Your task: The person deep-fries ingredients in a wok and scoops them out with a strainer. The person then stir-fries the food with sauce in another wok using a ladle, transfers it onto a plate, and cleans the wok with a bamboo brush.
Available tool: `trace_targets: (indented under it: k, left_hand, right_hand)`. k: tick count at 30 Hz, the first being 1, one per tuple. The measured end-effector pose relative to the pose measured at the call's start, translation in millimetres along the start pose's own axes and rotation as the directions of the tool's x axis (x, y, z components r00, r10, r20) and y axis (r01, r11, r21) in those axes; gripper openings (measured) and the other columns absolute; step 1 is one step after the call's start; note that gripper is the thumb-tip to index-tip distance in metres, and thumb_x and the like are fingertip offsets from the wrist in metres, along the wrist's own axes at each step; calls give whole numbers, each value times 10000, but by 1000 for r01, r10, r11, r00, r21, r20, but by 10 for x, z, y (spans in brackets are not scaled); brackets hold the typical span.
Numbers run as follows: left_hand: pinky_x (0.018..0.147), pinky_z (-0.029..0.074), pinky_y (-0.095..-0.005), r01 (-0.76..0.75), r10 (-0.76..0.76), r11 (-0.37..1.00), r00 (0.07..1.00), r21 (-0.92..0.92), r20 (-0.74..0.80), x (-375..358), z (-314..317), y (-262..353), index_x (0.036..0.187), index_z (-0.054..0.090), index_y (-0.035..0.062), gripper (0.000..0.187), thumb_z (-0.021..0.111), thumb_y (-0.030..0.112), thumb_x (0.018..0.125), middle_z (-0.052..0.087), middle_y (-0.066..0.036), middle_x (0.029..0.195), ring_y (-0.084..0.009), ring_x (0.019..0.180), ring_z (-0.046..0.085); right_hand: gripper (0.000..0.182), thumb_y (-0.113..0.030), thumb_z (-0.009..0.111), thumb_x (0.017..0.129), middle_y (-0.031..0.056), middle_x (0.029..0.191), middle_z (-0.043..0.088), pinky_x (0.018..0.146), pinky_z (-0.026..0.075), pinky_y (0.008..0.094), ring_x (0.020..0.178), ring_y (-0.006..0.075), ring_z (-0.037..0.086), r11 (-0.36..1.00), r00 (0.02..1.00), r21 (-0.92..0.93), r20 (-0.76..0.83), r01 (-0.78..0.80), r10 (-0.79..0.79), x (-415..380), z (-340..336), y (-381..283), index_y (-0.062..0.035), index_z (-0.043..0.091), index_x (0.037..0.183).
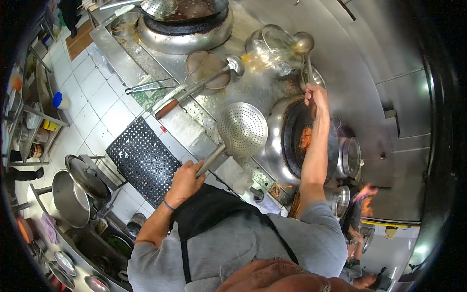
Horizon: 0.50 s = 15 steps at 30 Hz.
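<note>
Your left hand (184, 181) grips the strainer (242, 129) handle firmly beside the wok (292, 141); your right hand (315, 97) closes around the ladle (303, 44), raised above it.

Upper wok (189, 9) (cut by top edge) partly unseen.

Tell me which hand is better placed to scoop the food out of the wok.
Left hand: it holds the skimmer beside the wok; the right hand holds a ladle raised beyond it.
</note>
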<state>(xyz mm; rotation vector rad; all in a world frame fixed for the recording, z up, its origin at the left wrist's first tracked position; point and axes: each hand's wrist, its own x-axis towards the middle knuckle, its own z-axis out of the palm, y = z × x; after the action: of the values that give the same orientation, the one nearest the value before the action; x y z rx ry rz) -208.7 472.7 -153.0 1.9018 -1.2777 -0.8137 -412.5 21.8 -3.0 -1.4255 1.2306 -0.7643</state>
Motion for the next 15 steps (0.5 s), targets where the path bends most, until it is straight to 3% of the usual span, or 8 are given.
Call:
trace_targets:
  k: [6, 7, 8, 9, 10, 11, 14, 15]
  left_hand:
    - [754, 509, -457, -6, 5, 1000, 1000, 15, 28, 48, -6, 20, 1216, 631, 58, 457, 711, 179, 782, 607, -192, 883, -391, 829, 614]
    - [757, 510, -456, -8, 7, 1000, 999, 16, 32, 39, 0, 14, 1215, 631, 58, 458, 712, 182, 782, 609, -192, 887, -390, 831, 615]
    - [759, 511, -456, -10, 9, 1000, 999, 17, 35, 33, 1, 8, 1215, 632, 59, 458, 713, 184, 782, 610, -192, 891, -389, 832, 615]
    - [762, 512, -455, -1, 0, 1000, 1000, 21, 31, 28, 2, 4, 1214, 633, 60, 457, 714, 181, 781, 610, -191, 892, -389, 832, 616]
    - [764, 512, -455, 7, -8, 1000, 1000, 24, 30, 25, 7, 5, 1212, 635, 61, 455, 715, 179, 780, 611, -191, 894, -390, 831, 617]
    - [767, 513, -455, 12, -13, 1000, 999, 26, 32, 17, 17, 5, 1211, 636, 62, 453, 716, 177, 779, 612, -190, 896, -390, 831, 617]
    - [786, 511, -454, 9, -8, 1000, 1000, -19, 24, 32, 60, -57, 1224, 622, 48, 455, 705, 158, 790, 607, -202, 923, -399, 867, 613]
    - [793, 509, -454, 8, -8, 999, 1000, -42, 12, 42, 82, -76, 1229, 612, 42, 455, 700, 149, 796, 603, -208, 938, -405, 879, 609]
  right_hand:
    - [199, -131, 617, 853, 93, 722, 615, 457, 430, 333, 533, 171, 577, 883, 916, -450, -287, 131, -282, 827, 492, 631, 40, 602, 953]
    - [117, -98, 588, 873, 81, 719, 602, 490, 440, 301, 554, 147, 576, 929, 951, -368, -272, 36, -144, 829, 552, 657, 17, 572, 883]
    - [99, -86, 577, 882, 77, 712, 586, 496, 440, 290, 552, 141, 567, 999, 996, -39, -87, -24, 20, 916, 469, 692, 8, 551, 862]
    - [95, -73, 567, 891, 73, 705, 571, 501, 439, 279, 551, 134, 557, 950, 983, 272, 144, -153, 117, 1107, 267, 797, -2, 531, 841]
    - [105, -61, 556, 900, 70, 698, 555, 506, 439, 268, 549, 127, 548, 791, 914, 515, 383, -329, 131, 1052, 250, 716, -11, 510, 820]
    - [137, -49, 517, 938, 50, 662, 473, 464, 404, 242, 502, 115, 491, 273, 853, 810, 512, -519, 101, 973, 176, 622, -25, 445, 824]
    - [174, -62, 475, 978, 42, 711, 437, 440, 370, 237, 490, 109, 468, 72, 842, 845, 513, -529, 168, 894, -91, 440, 92, 414, 1033]
    - [219, -69, 471, 981, 38, 702, 446, 427, 359, 235, 490, 108, 471, 186, 863, 844, 482, -504, 149, 822, -157, 447, 115, 405, 1079]
